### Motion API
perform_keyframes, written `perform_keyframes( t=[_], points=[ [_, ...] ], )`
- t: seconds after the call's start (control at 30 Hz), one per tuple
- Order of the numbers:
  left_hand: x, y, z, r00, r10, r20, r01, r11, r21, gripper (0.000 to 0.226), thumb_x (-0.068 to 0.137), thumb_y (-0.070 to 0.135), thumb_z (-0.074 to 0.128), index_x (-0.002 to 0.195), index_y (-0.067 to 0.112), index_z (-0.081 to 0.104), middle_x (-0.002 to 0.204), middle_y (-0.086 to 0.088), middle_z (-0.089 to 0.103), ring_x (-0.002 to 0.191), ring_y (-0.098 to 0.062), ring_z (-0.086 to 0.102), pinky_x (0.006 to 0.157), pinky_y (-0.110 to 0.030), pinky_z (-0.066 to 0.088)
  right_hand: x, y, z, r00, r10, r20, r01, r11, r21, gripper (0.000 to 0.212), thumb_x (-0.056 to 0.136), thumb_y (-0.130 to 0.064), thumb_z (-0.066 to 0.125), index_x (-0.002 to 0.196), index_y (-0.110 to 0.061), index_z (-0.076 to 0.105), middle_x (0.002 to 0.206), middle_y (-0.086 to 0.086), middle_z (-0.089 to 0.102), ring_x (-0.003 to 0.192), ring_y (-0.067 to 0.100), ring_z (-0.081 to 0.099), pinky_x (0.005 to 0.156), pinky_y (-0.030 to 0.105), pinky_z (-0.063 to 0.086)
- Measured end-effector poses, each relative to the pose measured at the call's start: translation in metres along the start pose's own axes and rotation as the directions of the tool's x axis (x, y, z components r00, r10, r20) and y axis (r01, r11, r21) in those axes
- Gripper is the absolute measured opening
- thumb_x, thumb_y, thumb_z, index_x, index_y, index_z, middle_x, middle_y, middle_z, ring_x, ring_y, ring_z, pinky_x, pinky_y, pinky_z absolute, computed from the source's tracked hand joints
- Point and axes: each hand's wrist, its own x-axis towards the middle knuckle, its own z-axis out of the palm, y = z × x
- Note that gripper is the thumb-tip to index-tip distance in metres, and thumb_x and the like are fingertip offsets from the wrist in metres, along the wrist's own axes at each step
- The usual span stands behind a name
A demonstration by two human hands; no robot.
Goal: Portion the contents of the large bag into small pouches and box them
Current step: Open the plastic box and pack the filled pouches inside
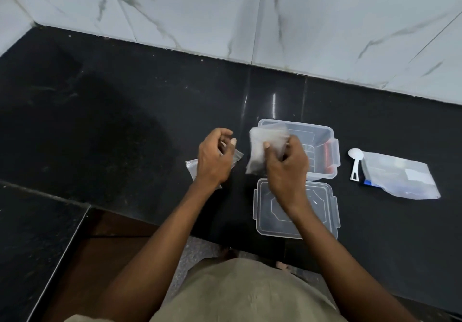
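On the black polished surface [125, 121], against a wall of white marble-veined tiles [325, 21], the person's two bare hands work close together just left of a clear plastic box [322, 136]. The right hand [287, 164] is raised over the box's near-left corner, fingers and thumb curled round a bunched small pouch [260, 146] of clear, hazy plastic — motion blur hides what, if anything, is inside it. The left hand [215, 156] sits just beside it, apart from the pouch, its fingers curled inward; it appears to pinch the top of a flat clear pouch [237, 155] whose other corner pokes out from under the hand at the left, though whether the fingers really grip it or only hover above it cannot be told. The box stands open, with something red or orange [327, 156] showing through along its right wall. Its lid [322, 221], clear with snap flaps on the sides, lies flat on the surface directly in front of the box, nearer the person, and the right forearm crosses above it. To the right of the box, a little apart, lies a white plastic scoop [355, 161], bowl pointing away from the person, and just beside that the large bag [400, 175] — translucent, lying flat, with a blue patch at its near-left corner and a pale label on top.
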Motion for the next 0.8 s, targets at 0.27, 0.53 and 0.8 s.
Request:
perform_keyframes(
  t=[0.27, 0.53, 0.8],
  points=[
    [-0.011, 0.035, 0.057, 0.977, -0.057, 0.204, 0.015, 0.979, 0.204, 0.041, 0.089, 0.034, 0.07, 0.121, 0.023, 0.049, 0.115, 0.005, 0.053, 0.097, -0.015, 0.057, 0.083, -0.034, 0.052, 0.08, 0.038, -0.039, 0.929, 0.356, 0.099, -0.297, 0.88, -0.371, 0.033, 0.093, -0.027, 0.065, 0.064, -0.014, 0.057, 0.062, 0.004, 0.061, 0.065, 0.026, 0.062, 0.058, 0.031, 0.048],
    [-0.018, 0.032, 0.069, 0.987, -0.128, 0.101, 0.096, 0.958, 0.271, 0.028, 0.088, 0.025, 0.068, 0.108, 0.021, 0.049, 0.098, 0.0, 0.067, 0.087, -0.02, 0.063, 0.073, -0.035, 0.051, 0.096, 0.057, -0.007, 0.774, 0.57, 0.275, -0.451, 0.802, -0.392, 0.023, 0.086, -0.032, 0.077, 0.087, -0.012, 0.064, 0.093, 0.012, 0.07, 0.08, 0.028, 0.069, 0.066, 0.036, 0.059],
    [-0.017, 0.03, 0.072, 0.985, -0.15, 0.084, 0.124, 0.957, 0.261, 0.026, 0.088, 0.025, 0.07, 0.104, 0.017, 0.052, 0.097, -0.003, 0.068, 0.085, -0.02, 0.064, 0.071, -0.031, 0.051, 0.084, 0.045, -0.032, 0.988, 0.14, 0.066, -0.068, 0.773, -0.63, 0.031, 0.082, -0.019, 0.073, 0.105, -0.006, 0.058, 0.1, 0.009, 0.062, 0.087, 0.028, 0.062, 0.07, 0.032, 0.047]
  ],
)
